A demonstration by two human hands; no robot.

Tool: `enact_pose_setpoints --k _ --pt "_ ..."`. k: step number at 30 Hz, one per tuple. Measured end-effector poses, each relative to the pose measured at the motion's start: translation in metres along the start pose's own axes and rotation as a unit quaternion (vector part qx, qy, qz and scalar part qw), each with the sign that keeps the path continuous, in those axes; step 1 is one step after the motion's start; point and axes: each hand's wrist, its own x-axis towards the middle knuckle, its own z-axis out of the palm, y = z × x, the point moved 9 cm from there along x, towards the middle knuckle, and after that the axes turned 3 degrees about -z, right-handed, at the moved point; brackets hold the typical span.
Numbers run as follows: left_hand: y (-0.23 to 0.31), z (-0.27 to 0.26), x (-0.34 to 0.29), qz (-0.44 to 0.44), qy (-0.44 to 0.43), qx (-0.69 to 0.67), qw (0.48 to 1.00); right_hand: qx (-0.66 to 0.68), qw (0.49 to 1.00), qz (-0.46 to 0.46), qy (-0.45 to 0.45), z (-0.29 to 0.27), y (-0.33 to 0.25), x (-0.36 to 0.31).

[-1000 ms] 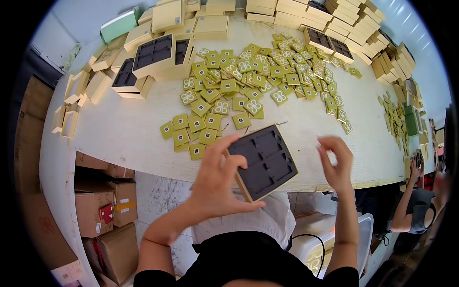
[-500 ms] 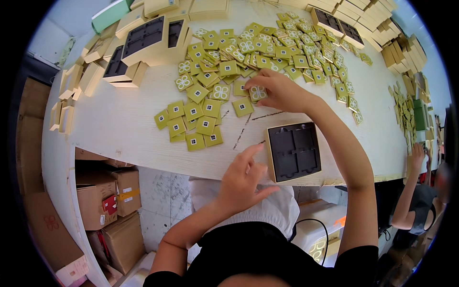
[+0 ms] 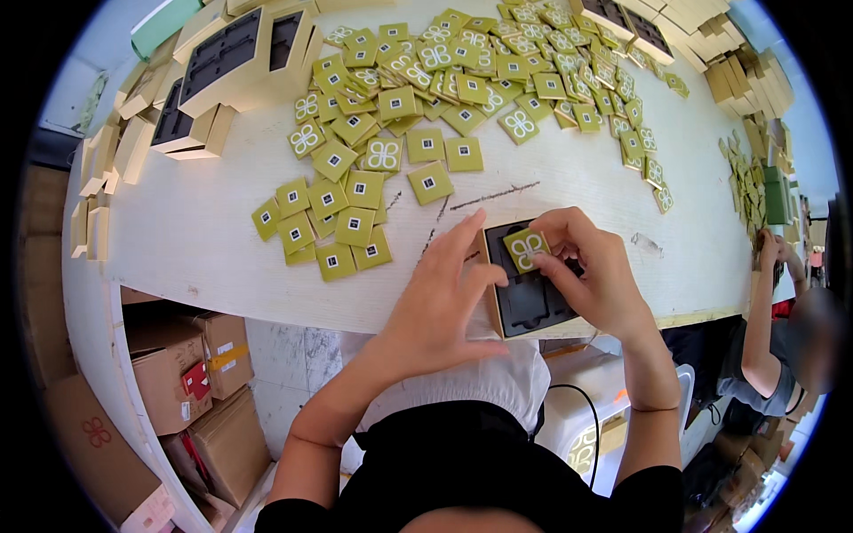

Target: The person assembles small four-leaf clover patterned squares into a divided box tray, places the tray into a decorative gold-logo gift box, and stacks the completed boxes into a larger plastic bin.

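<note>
A pale yellow box with a black compartmented insert point(image 3: 530, 305) lies near the table's front edge. Over its far left compartment, my right hand point(image 3: 597, 272) pinches a green square tile point(image 3: 526, 250), its white looped pattern facing up. My left hand point(image 3: 437, 300) is beside the box's left side, fingers spread, with nothing in it. Several green tiles point(image 3: 355, 226) lie in a cluster to the left. One lone tile point(image 3: 430, 182) rests ahead of my left hand. Farther back spreads a large heap of the same tiles point(image 3: 462, 84), some pattern up, others showing a small dark square.
Boxes with black inserts point(image 3: 224, 60) are stacked at the far left, and more point(image 3: 613, 18) stand at the far right. Cardboard cartons point(image 3: 169, 382) sit under the table. At the right edge another person's arm point(image 3: 757, 311) reaches toward more green tiles point(image 3: 745, 182).
My right hand has come back from the heap to the box with a tile in its fingers. My left hand has moved slightly, staying beside the box. The view has shifted a little.
</note>
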Motion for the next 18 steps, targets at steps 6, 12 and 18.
enact_pose_setpoints --k 6,12,18 --pt "0.0 0.006 0.0 -0.022 -0.008 0.086 0.996 -0.076 0.993 -0.08 0.043 0.004 -0.013 -0.005" --pt "0.002 0.011 -0.005 -0.039 0.042 0.097 0.994 -0.18 0.97 -0.145 0.079 0.003 -0.018 -0.02" --pt "0.003 0.009 -0.005 -0.042 0.03 0.116 0.992 -0.248 0.943 -0.211 0.071 0.01 -0.028 -0.038"
